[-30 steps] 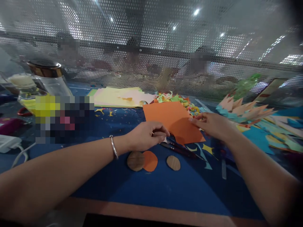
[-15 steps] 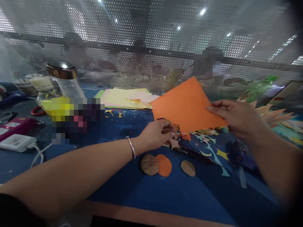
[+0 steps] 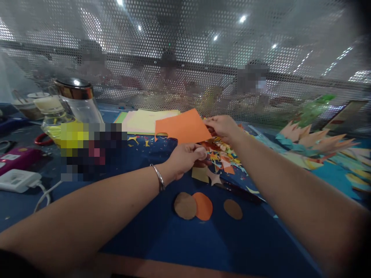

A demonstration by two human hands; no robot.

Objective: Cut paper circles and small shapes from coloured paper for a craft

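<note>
My right hand (image 3: 222,127) pinches the right edge of a sheet of orange paper (image 3: 185,125), which has a curved notch cut from its lower left. This sheet is over the front of a stack of pale yellow and other coloured paper (image 3: 145,121). Just below it, my left hand (image 3: 189,156) has its fingers curled in; whether anything is in them is hidden. Closer to me on the blue table lie a brown paper disc (image 3: 185,206) overlapping an orange disc (image 3: 204,206), and a separate brown oval (image 3: 233,209).
Paper scraps (image 3: 226,154) are heaped beyond my hands. Pointed peach paper pieces (image 3: 307,135) stand at right. At left are a yellow-liquid bottle (image 3: 52,116), a lidded clear jar (image 3: 84,104) and a white adapter (image 3: 20,179). A perforated metal screen (image 3: 185,85) closes the back.
My right hand has carried the orange sheet left and lower, over the front of the paper stack. My left hand remains nearly in place, its fingers now curled closer together.
</note>
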